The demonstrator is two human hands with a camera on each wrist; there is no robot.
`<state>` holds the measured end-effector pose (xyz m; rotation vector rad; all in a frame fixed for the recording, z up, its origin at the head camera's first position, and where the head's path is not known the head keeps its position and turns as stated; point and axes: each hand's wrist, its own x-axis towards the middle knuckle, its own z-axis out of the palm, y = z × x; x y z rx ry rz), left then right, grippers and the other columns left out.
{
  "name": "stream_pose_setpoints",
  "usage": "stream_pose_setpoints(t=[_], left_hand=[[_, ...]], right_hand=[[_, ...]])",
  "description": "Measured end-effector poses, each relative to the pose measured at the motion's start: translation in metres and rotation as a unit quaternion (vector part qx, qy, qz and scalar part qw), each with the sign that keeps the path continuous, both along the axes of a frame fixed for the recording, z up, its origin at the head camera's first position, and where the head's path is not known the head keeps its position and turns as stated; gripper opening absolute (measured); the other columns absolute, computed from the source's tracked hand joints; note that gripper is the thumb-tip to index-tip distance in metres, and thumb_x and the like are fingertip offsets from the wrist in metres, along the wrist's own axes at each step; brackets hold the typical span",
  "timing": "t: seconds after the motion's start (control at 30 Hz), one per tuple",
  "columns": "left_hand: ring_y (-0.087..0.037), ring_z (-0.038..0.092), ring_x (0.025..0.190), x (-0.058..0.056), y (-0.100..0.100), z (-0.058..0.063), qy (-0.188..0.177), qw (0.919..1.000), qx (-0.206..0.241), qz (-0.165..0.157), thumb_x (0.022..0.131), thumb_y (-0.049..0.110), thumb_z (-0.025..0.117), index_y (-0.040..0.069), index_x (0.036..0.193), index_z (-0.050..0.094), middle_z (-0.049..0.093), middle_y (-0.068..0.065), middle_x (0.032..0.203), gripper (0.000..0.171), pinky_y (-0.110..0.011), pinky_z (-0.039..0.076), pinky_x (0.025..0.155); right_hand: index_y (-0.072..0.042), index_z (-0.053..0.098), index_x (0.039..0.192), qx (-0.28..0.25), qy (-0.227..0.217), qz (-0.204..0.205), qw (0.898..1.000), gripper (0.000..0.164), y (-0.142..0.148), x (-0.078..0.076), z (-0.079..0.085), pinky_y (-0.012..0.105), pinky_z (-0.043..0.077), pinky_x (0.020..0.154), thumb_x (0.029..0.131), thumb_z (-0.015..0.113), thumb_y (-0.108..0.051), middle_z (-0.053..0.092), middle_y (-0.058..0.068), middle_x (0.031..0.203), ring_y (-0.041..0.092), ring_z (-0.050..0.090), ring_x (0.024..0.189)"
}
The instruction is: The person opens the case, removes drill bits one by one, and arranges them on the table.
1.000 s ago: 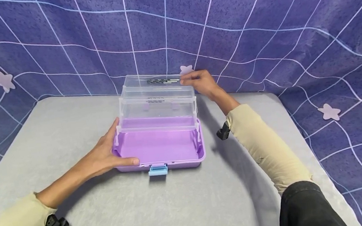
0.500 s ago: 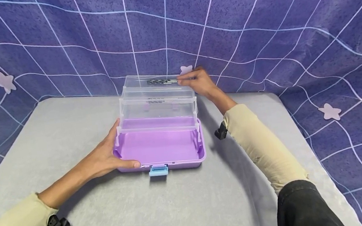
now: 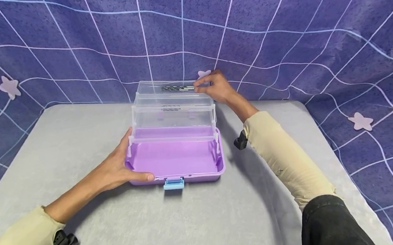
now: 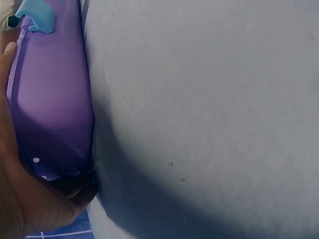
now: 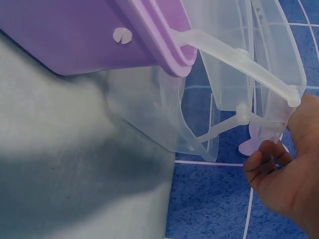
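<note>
A purple toolbox (image 3: 175,179) stands with its clear trays fanned up and back and its blue latch (image 3: 174,184) facing me. Several dark-fluted drill bits (image 3: 175,88) with silver shanks lie in the top tray (image 3: 148,88); thinner bits (image 3: 175,108) show in the tray below. My left hand (image 3: 116,168) grips the toolbox's left end, thumb along the front rim, fingers (image 4: 84,195) round the bottom corner. At the top tray's right end, my right hand (image 3: 219,89) pinches the shank ends between thumb and forefinger. Its other fingers (image 5: 254,167) curl outside the tray.
A grey cloth-covered table (image 3: 200,226) lies beneath the toolbox. Right behind its back edge hangs a blue-purple curtain (image 3: 243,21) with grid lines and stars. White hinge arms (image 5: 244,69) link the trays along the right side.
My right hand has shifted slightly left over the shank ends, with little movement since. My left hand keeps its grip on the toolbox. The view has drifted slightly.
</note>
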<state>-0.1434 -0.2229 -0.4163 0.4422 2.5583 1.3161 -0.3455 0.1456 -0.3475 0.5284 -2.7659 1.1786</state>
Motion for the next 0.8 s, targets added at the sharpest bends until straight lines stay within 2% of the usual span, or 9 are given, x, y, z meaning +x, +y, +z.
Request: stream_pose_setpoints(t=[0.2,0.47,0.7,0.8], left_hand=[[-0.044,0.066,0.141,-0.0016,0.0007,-0.0006,-0.001,0.9998,0.018,-0.006,0.075,0.037,0.109,0.032,0.181,-0.014,0.038,-0.026,0.178,0.163,-0.069,0.049,0.122],[-0.044,0.064,0.143,-0.002,0.0001,-0.0031,-0.01,0.9998,0.015,-0.003,0.075,0.038,0.108,0.031,0.181,-0.016,0.035,-0.026,0.18,0.163,-0.069,0.047,0.125],[-0.044,0.061,0.147,-0.0014,-0.0008,-0.0033,-0.008,0.9999,0.012,0.001,0.075,0.04,0.109,0.034,0.181,-0.015,0.034,-0.024,0.18,0.163,-0.07,0.044,0.127],[-0.044,0.06,0.148,-0.0005,-0.001,-0.0028,-0.006,0.9999,0.009,0.003,0.074,0.041,0.109,0.035,0.181,-0.014,0.036,-0.023,0.18,0.163,-0.071,0.043,0.126]], right_hand=[[-0.003,0.088,0.117,0.012,0.003,-0.007,1.0,0.023,0.0009,0.0016,0.001,0.034,0.041,0.114,0.099,0.083,-0.017,0.079,0.018,0.132,0.027,0.055,0.123],[-0.002,0.088,0.114,0.017,0.002,-0.018,1.0,0.023,-0.0008,0.0046,0.0042,0.037,0.043,0.114,0.097,0.087,-0.017,0.076,0.02,0.125,0.027,0.055,0.119],[0.001,0.087,0.114,0.029,0.016,-0.016,0.999,0.02,-0.0026,0.007,0.0046,0.043,0.039,0.12,0.101,0.083,-0.013,0.07,0.022,0.128,0.032,0.051,0.128],[0.003,0.085,0.116,0.016,0.012,-0.019,1.0,0.02,-0.0017,0.0083,0.004,0.041,0.04,0.115,0.103,0.08,-0.012,0.065,0.021,0.126,0.029,0.049,0.122]])
